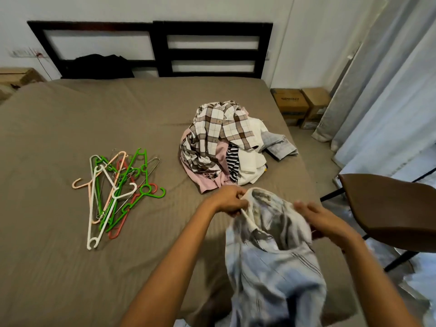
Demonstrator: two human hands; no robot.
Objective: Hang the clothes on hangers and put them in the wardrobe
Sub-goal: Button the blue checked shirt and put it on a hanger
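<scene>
Pale striped shirt (271, 260), near right over the bed (70, 256) edge. Our left hand (230, 200) pinches its collar, seemingly with a white hanger (246, 217). Right hand (325, 223) touches the shirt; grip blurred, cannot tell. Step: hangering. Next: seat the other shoulder.

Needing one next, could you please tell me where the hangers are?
In the head view the hangers lie piled on the left side of the bed, apart from the heap of clothes to their right.

A single head-worn camera looks forward and down. It stands near the bed (94, 267), facing the headboard (160, 50).
</scene>
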